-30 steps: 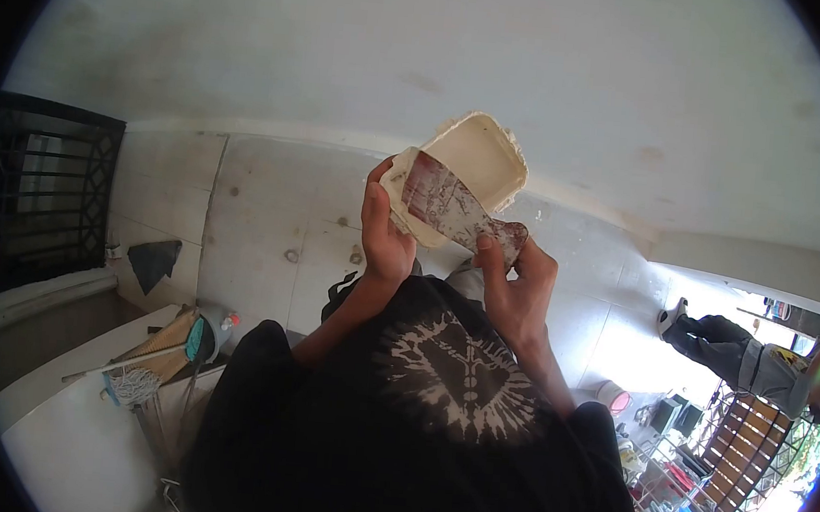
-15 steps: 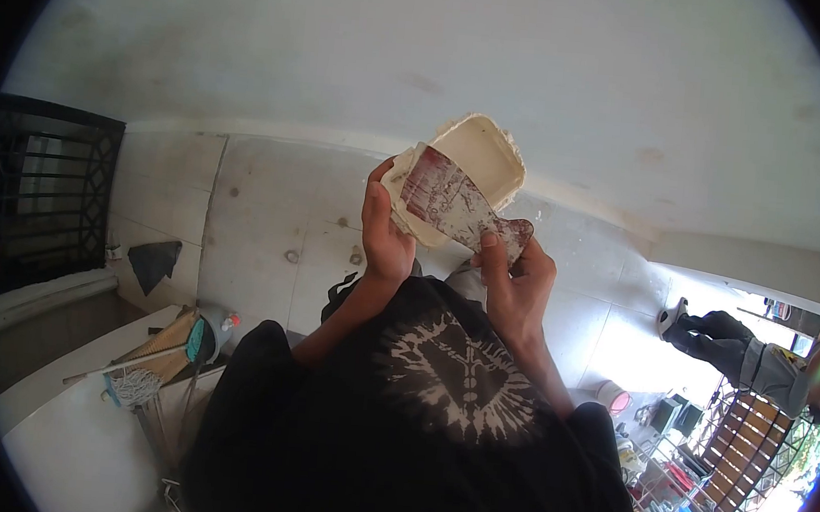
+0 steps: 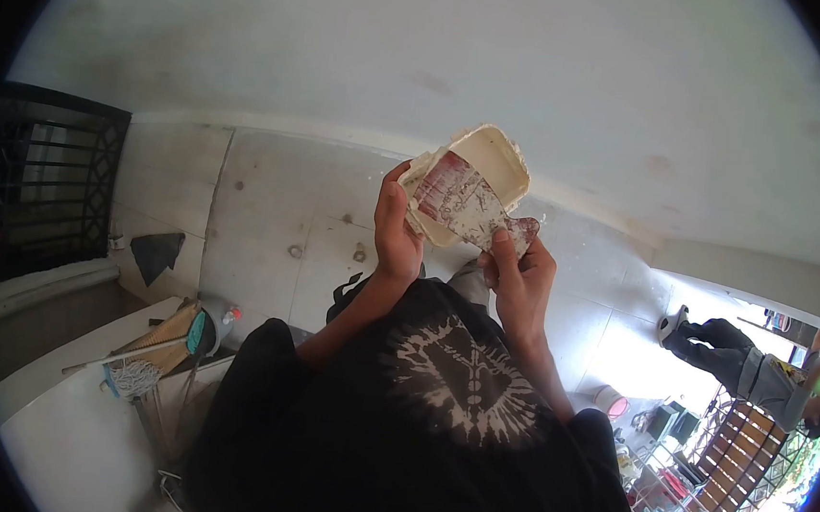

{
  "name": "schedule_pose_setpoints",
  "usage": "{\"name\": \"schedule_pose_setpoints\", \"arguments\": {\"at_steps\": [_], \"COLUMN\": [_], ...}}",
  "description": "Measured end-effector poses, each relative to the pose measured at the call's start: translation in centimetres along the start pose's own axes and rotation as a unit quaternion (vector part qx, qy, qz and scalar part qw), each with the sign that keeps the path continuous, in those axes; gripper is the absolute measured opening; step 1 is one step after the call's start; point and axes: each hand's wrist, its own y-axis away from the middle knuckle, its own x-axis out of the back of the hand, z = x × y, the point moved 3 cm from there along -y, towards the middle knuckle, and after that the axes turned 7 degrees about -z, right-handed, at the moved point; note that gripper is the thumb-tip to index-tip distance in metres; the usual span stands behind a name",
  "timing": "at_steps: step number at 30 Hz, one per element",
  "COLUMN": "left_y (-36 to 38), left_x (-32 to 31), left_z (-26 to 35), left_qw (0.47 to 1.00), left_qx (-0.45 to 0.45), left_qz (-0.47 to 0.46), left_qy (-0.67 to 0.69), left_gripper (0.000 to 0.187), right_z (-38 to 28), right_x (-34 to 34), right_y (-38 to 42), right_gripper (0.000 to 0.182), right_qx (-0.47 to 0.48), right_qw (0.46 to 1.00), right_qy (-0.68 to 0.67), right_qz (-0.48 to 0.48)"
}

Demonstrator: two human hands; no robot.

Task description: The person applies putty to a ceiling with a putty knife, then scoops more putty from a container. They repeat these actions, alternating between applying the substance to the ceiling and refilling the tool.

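My left hand (image 3: 398, 234) is wrapped round the left side of a cream plastic tub (image 3: 502, 159), tilted so that its inside shows. Whitish paste coats the rim and inner walls. In my right hand (image 3: 522, 282) is a flat, dark red putty scraper (image 3: 460, 202), smeared with dried white paste. Thumb and fingers pinch its narrow end. The broad blade lies across the tub's opening, against or just over the near-left rim; exact contact cannot be made out.
A pale, patchy wall (image 3: 464, 58) rises ahead above the tiled floor (image 3: 280, 198). At left are a dark cloth (image 3: 156, 255), a mop (image 3: 135, 379) and a bucket (image 3: 217, 326). Another person (image 3: 753, 365) is at far right, near a slatted wooden bench (image 3: 739, 455) and a pail (image 3: 611, 402).
Tub, scraper and left hand have shifted slightly right and down in view, while the background moved a little too. Both grips look the same. The other person's arm has changed position.
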Motion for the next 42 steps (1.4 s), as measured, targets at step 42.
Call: {"name": "schedule_pose_setpoints", "arguments": {"at_steps": [42], "left_y": [-4.9], "left_x": [7.9], "left_z": [-8.0], "left_qw": [0.988], "left_qx": [0.141], "left_qz": [0.048], "left_qy": [-0.034], "left_gripper": [0.065], "right_z": [31.6], "right_x": [23.5], "right_y": [-14.3], "right_gripper": [0.021], "right_qx": [-0.005], "right_qw": [0.871], "right_qy": [-0.266], "right_qz": [0.414]}}
